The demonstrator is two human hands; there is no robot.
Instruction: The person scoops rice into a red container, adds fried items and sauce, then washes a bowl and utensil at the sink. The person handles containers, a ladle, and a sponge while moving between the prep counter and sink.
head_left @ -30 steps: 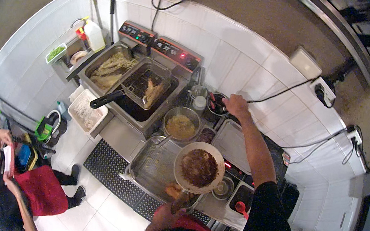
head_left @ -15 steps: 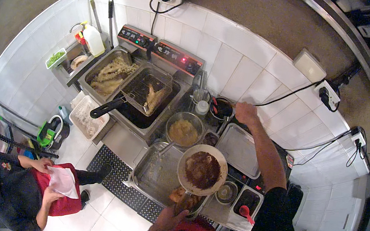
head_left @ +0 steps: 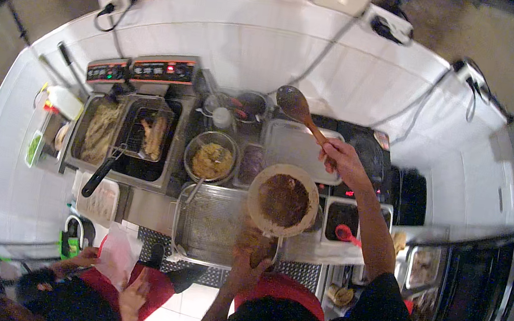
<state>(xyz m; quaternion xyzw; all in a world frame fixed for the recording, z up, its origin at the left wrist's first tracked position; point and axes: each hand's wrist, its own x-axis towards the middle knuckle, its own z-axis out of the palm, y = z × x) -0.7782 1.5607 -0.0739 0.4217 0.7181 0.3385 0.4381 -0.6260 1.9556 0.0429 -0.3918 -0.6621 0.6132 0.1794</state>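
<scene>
My left hand (head_left: 245, 268) is closed around the handle of a pale-rimmed pan (head_left: 308, 220). The pan is held level in front of me, with a reddish-brown mass (head_left: 283, 201) spread in it. To the right and farther away, my right hand (head_left: 343, 161) grips the handle of a brown wooden spoon (head_left: 293, 103), its bowl raised over the back of the counter. The spoon's bowl looks dark and wet. Behind it a dark pot (head_left: 254, 103) stands by the wall. Under the pan lies a metal tray with a mesh rack (head_left: 211, 220).
Left stands a two-well fryer (head_left: 161, 176) with a basket holding fried pieces. A glass bowl (head_left: 187, 162) holds yellowish batter. Back right lies a flat metal tray (head_left: 280, 139); nearer is a dark container with a red scoop (head_left: 346, 233). Lower left, a co-worker holds white paper (head_left: 119, 253).
My right hand has lifted the wooden spoon out of the dark pot at the back. The left hand still holds the pan. The view has swung right; the co-worker has come nearer.
</scene>
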